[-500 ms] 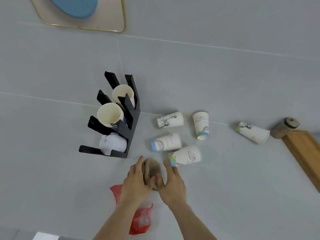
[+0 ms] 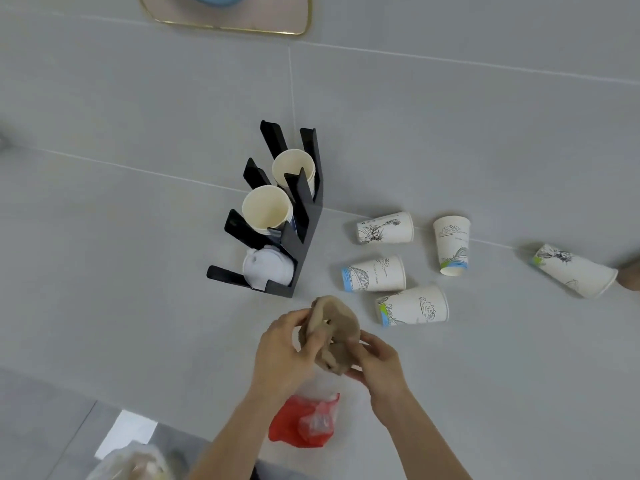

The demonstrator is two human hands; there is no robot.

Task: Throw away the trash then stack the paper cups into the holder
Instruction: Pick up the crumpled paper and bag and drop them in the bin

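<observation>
A crumpled brown paper wad is held up off the grey counter between my left hand and my right hand, both closed on it. A red and clear plastic wrapper lies under my wrists. The black cup holder stands behind, with two cream cup stacks in its upper slots and crumpled white paper in the lowest slot. Several printed paper cups lie on their sides to the right: one, another, a third. One cup stands upside down.
A further cup lies at the far right, touching a brown object at the frame edge. A pink gold-rimmed tray sits at the back. A bag with rubbish shows below the counter's front edge.
Both hands have lifted the brown wad off the counter and drawn it nearer to me. The view has shifted, so the wooden board at the right is out of sight.
</observation>
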